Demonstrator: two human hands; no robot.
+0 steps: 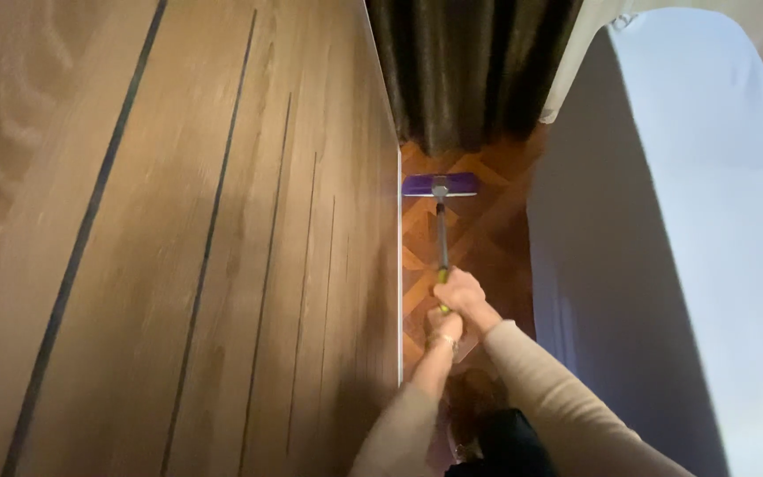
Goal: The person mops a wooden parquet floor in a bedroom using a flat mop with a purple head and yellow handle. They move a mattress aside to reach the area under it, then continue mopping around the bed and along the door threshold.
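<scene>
A flat mop with a purple head (pixel 439 185) and a thin grey pole (pixel 441 234) lies on the patterned wooden floor (pixel 479 225), in the narrow gap between a wooden wardrobe and a bed. My right hand (pixel 461 290) grips the pole higher up, near its yellow-green grip. My left hand (pixel 444 328) holds the pole's end just below, closer to me. Both sleeves are beige. The mop head sits close to the dark curtain at the far end of the gap.
A tall wooden wardrobe wall (pixel 222 247) with dark vertical grooves fills the left. A bed with a white sheet (pixel 717 194) and grey side (pixel 602 265) stands on the right. Dark curtains (pixel 461 71) hang at the far end.
</scene>
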